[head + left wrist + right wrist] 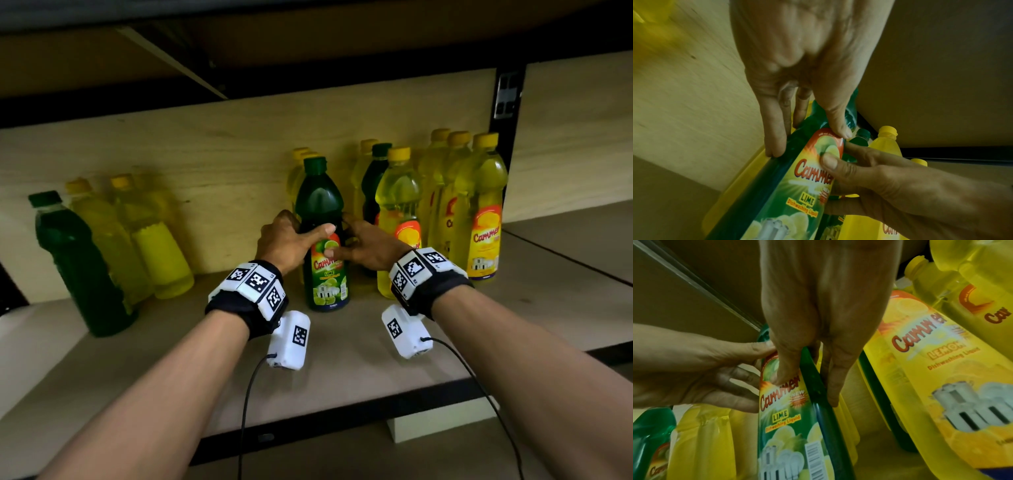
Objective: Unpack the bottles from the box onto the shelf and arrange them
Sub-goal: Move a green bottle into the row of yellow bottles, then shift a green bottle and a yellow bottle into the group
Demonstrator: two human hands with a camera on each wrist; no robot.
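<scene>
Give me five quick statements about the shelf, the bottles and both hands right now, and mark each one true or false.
1. Both hands hold the same green lime bottle. True: the left hand and right hand grip it from either side.
2. The held bottle has a yellow cap. False: its cap is green.
3. The held bottle stands upright on the shelf. True.
4. The bottle at the far left of the shelf is yellow. False: it is green, with yellow bottles just to its right.
5. The label under the thumbs reads lemon. False: in the left wrist view it reads lime; the lemon label is on the yellow bottle to the right.
</scene>
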